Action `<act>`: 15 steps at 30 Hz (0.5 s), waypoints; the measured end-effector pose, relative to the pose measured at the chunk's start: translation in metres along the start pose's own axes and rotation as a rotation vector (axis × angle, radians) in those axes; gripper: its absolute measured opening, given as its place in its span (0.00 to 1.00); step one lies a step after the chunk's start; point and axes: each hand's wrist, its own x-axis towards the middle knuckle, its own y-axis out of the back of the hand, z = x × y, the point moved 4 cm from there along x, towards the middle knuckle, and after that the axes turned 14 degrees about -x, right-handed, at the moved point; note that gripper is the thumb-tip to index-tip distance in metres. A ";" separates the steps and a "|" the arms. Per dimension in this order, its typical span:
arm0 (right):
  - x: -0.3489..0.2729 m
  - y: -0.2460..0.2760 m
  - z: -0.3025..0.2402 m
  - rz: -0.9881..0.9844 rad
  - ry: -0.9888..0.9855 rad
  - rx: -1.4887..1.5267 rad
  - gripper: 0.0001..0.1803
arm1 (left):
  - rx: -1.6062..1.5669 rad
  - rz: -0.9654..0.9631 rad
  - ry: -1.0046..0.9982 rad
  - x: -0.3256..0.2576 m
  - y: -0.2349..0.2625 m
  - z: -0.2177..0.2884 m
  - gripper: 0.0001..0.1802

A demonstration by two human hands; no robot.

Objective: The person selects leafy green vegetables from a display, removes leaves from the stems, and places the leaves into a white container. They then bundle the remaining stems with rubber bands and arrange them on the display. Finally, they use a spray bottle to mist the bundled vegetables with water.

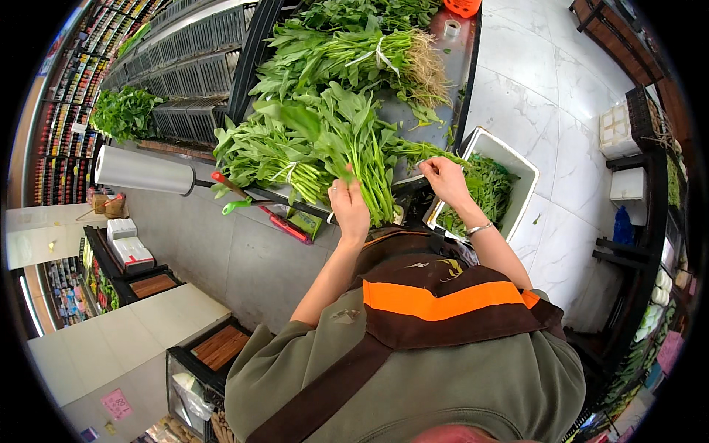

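My left hand (349, 203) is closed at the front edge of the table, its fingers round the stems of a leafy green (301, 122) whose upper leaves are smeared by motion. Loose long-stemmed greens (373, 159) lie right beside it. To its left rests a bunch of greens (306, 181) bound with a white tie. My right hand (445, 181) hovers over the rim of a white foam box (526, 199), thumb and fingers pinched together. Whatever sits between them is too small to make out. Leafy trimmings (491, 181) fill part of that box.
Farther back on the metal table (461, 70) lies a tied bunch with pale roots (428, 66), near a tape roll (452, 28). A plastic bag roll (140, 170) juts out left. Red-handled (288, 227) and green-handled tools (236, 206) hang at the front edge. Crates (192, 66) stand left.
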 end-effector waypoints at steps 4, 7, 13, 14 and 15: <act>0.017 -0.008 -0.007 0.016 0.072 -0.010 0.13 | 0.053 -0.031 0.023 0.002 -0.003 -0.007 0.17; 0.045 -0.022 -0.027 0.066 0.138 0.021 0.11 | 0.220 0.018 -0.132 0.004 0.001 -0.032 0.20; 0.098 -0.070 -0.062 -0.031 0.132 -0.050 0.10 | 0.347 -0.070 0.064 -0.001 0.000 -0.031 0.26; 0.103 -0.078 -0.065 -0.087 0.114 -0.079 0.10 | 0.345 -0.070 0.057 -0.001 0.000 -0.031 0.29; 0.107 -0.086 -0.065 -0.136 0.067 -0.078 0.12 | 0.374 -0.050 0.070 0.000 0.000 -0.032 0.28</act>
